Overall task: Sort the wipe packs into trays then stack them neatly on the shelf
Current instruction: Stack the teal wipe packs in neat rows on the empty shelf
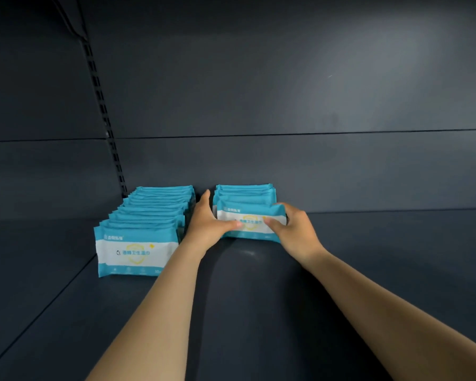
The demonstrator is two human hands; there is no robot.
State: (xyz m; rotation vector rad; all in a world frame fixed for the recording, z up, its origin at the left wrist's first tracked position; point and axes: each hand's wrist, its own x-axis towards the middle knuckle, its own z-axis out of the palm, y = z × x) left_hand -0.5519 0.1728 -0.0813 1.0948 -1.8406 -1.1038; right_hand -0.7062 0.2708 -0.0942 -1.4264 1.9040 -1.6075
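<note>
Head cam looks down at a dark shelf [259, 312] w/ two rows of blue and white wipe packs standing up on it. No tray can be seen.

Left row [146, 229] is long, lots of packs one behind the other, going back to the dark back wall [286, 105]. Its front pack shows a yellow shield and some writing. Right row [245, 193] is short, just a few packs, also near the back wall. The two rows are just beside each other w/ a small gap between.

Left hand [206, 221] is in that gap. Its fingers go up along the left side of the right row and its thumb lies on the front of the front pack [248, 215]. Right hand [291, 224] is on the other side, fingers curled round the pack's right end, thumb on the front too. So both hands are grasping the front pack of the right row, one at each end. That pack stands up, touching the packs behind it, bottom on the shelf.

A slotted metal strip [102, 105] runs up the wall at the left, behind the long row.
</note>
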